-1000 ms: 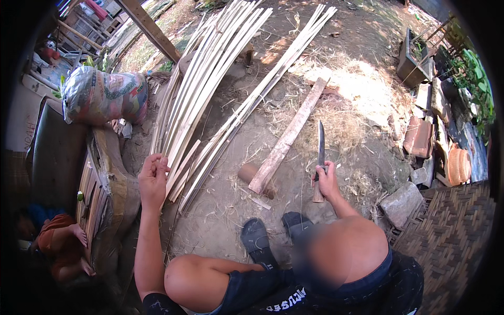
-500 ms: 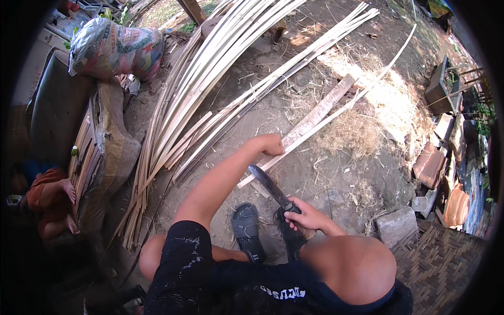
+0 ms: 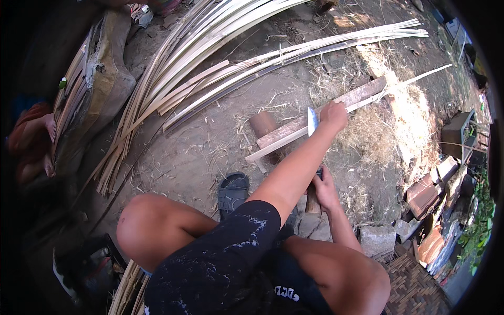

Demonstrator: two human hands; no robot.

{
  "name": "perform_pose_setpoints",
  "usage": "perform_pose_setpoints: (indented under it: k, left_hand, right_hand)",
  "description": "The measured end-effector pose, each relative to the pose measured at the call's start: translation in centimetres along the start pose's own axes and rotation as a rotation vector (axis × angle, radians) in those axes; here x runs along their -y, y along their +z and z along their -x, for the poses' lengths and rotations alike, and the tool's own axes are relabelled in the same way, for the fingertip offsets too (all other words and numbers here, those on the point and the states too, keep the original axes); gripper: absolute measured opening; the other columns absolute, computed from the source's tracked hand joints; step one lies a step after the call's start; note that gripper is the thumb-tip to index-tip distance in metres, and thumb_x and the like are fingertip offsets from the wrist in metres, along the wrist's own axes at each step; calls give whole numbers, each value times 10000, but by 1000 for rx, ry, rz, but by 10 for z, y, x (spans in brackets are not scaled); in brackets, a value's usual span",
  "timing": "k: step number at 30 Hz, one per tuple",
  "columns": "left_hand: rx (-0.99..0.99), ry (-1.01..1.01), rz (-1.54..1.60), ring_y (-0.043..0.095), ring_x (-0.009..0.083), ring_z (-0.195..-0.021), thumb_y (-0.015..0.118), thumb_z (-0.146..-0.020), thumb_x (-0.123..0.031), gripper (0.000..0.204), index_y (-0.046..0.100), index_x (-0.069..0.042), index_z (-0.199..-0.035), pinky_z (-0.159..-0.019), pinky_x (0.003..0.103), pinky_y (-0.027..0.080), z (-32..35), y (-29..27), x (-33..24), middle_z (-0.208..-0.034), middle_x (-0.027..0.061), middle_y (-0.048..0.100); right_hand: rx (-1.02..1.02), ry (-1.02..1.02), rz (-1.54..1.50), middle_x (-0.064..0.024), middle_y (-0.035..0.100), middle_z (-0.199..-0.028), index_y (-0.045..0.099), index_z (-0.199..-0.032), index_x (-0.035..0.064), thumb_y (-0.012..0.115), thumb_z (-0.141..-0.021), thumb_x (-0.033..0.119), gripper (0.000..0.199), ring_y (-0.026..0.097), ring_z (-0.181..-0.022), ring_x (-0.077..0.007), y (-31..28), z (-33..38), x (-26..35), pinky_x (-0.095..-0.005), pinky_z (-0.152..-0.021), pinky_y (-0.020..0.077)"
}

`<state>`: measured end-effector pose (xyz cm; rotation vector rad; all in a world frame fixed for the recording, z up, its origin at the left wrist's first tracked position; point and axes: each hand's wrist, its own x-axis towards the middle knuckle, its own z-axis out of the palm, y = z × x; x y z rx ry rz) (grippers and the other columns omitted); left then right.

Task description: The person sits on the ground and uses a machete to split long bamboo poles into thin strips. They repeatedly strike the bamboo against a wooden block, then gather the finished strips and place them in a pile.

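Observation:
A long pale bamboo strip [image 3: 276,147] lies slantwise in front of me, beside a flat wooden board [image 3: 286,129]. My left hand [image 3: 334,115] is closed over the strip partway along it, my arm reaching across. My right hand [image 3: 326,190], lower and nearer me, grips the handle of a large knife. The bright knife blade [image 3: 312,121] shows above my left forearm at the strip, close to my left hand; the forearm hides its middle. A short round log [image 3: 262,124] sits under or against the board's near end; which of these I cannot tell.
Bundles of long bamboo strips [image 3: 181,79] spread across the left and far ground. Fine shavings [image 3: 367,134] lie right of the board. Bricks and blocks [image 3: 378,239] stand at the right, near a woven mat [image 3: 415,281]. Another person's feet [image 3: 50,126] show at the far left.
My left hand has moved right and farther along the strip. The knife has swung from above my feet out to the strip, with my right hand still on its handle. The view has shifted.

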<state>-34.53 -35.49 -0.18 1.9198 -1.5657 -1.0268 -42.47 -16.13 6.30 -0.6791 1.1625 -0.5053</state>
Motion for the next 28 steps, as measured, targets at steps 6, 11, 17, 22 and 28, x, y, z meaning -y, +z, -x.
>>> perform_pose_setpoints:
  k: [6,11,17,22,28]
  left_hand:
    - [58,49,-22,689,362,-1035,610,-859,-80,243,710,9,-1062,-901,434,551,-16,5,-3,-1066,229,707]
    - [51,54,-66,690,345,-1034,589,-920,-221,261,738,-47,-1046,-890,441,544,-12,3,-9,-1074,204,712]
    - [161,103,-170,680,321,-1064,485,-988,-249,320,694,-56,-1135,-926,440,517,-21,-8,-4,-1100,148,716]
    - [91,39,-95,660,316,-1112,523,-966,-214,281,709,-96,-1142,-956,430,504,-25,-6,4,-1130,126,712]
    - [296,131,-105,622,343,-1194,619,-914,-194,418,595,-137,-1327,-1034,447,474,-28,-27,9,-1276,192,644]
  right_hand:
    - [-24,-37,286,-118,688,-836,507,-1240,-38,594,-955,110,333,661,-662,-169,11,-11,-17,-307,-552,536]
    - [367,-249,741,-112,695,-781,528,-1257,-22,607,-925,102,363,668,-670,-167,26,6,-10,-325,-599,543]
    - [197,-186,656,-214,618,-1196,482,-1352,-19,679,-893,201,545,583,-1136,-287,23,7,-18,-378,-948,482]
    - [502,143,748,-234,564,-1371,477,-1393,-32,684,-891,199,590,501,-1319,-326,53,17,32,-399,-1080,414]
    - [-62,-122,246,-196,681,-1185,518,-1341,-35,685,-936,178,487,671,-1062,-214,32,-33,-27,-307,-932,521]
